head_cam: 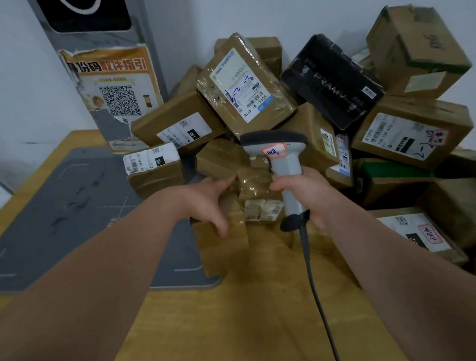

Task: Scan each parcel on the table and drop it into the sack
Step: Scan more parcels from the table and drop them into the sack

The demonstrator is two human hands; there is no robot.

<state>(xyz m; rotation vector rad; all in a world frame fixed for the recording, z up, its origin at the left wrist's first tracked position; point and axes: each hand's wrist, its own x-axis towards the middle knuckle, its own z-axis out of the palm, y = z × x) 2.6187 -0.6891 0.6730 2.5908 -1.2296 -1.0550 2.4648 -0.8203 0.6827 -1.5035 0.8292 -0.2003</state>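
Many parcels (247,80) crowd the gripped parcel (226,254) and scanner (280,150).

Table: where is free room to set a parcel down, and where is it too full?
Free: the grey mat left of the left hand, up to the kiosk post; the bare wood between the forearms, crossed by the scanner cable. Crowded: the parcel pile from the hands back to the wall and rightward.

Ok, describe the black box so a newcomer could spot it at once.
Start at the grey kiosk with the orange poster, then look right to the parcel pile against the wall. Near its top, right of the blue-scribbled box, lies the black box: the only black one, with white PRAMY lettering.
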